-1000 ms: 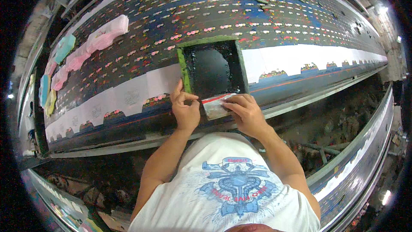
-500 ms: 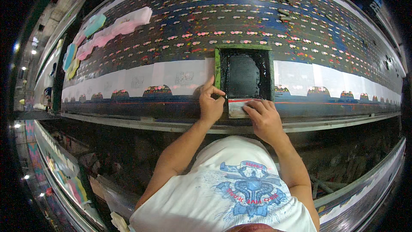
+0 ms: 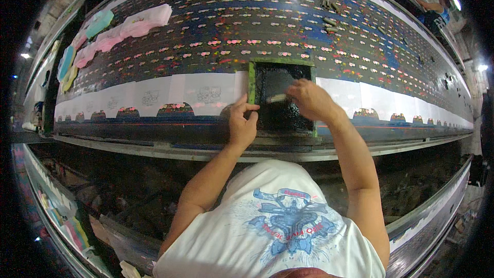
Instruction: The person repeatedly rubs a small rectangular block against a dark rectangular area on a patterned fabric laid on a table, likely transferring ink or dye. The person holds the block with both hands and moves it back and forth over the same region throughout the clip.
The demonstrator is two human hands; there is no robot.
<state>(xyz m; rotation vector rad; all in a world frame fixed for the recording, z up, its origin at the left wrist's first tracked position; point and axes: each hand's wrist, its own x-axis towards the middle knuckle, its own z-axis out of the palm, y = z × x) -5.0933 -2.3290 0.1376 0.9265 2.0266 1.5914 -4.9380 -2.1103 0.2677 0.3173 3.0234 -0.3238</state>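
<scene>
A small screen printing frame (image 3: 251, 83) with green, paint-smeared edges lies over the row of white fabric pieces on the long table. Dark wet ink covers its mesh. My left hand (image 3: 242, 123) grips the left side of this frame, thumb and forefinger curled at its edge. Above the mesh, my right hand (image 3: 309, 100) is closed on a squeegee (image 3: 277, 98), whose pale edge shows left of the fingers. The rest of the squeegee is hidden or blurred by motion.
White fabric pieces (image 3: 170, 95) with dark scalloped cutouts run along the near side of the table (image 3: 206, 62). Pink and coloured foam-like pieces (image 3: 131, 29) lie at the far left. Small dark cylinders (image 3: 330, 22) rest farther back. Another person (image 3: 436, 14) stands at the far right.
My right hand has moved the squeegee from the frame's near end up over the mesh. My left hand stays at the frame's left side. The view has shifted slightly.
</scene>
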